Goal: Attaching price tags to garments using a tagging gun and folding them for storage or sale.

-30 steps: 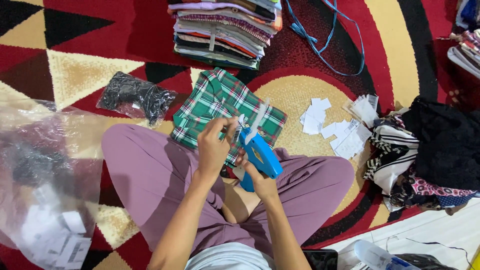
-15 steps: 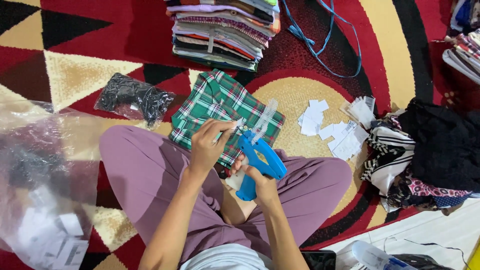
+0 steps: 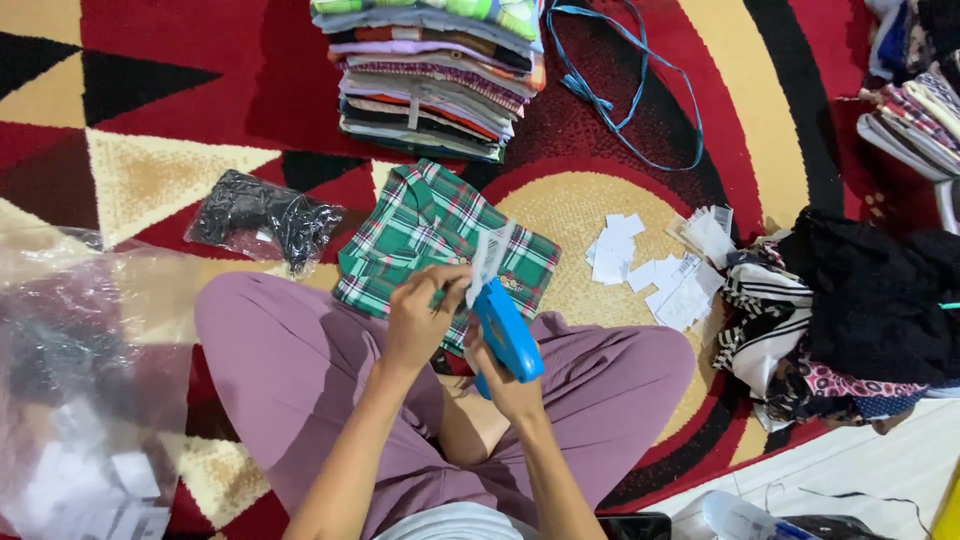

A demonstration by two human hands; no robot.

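Right hand (image 3: 497, 377) clenched round the grip of a blue tagging gun (image 3: 505, 328), nose tilted up toward a white paper tag (image 3: 487, 256). Left hand (image 3: 420, 318) pinching at that tag just beside the gun's tip, fingers closed on it over the folded green plaid shirt (image 3: 425, 235) resting across the lap in mauve trousers (image 3: 290, 370). Best done, by the look of it, with the tag held flat and steady, fingertips clear of the needle, cloth kept smooth beneath. Further out on the red patterned carpet (image 3: 160, 60): loose white tags (image 3: 650, 265) to the right, a black bundle in clear wrap (image 3: 262, 218) to the left, a stack of folded clothes (image 3: 430, 85) ahead, blue cord (image 3: 625, 95), a dark heap of garments (image 3: 850, 310) at right.
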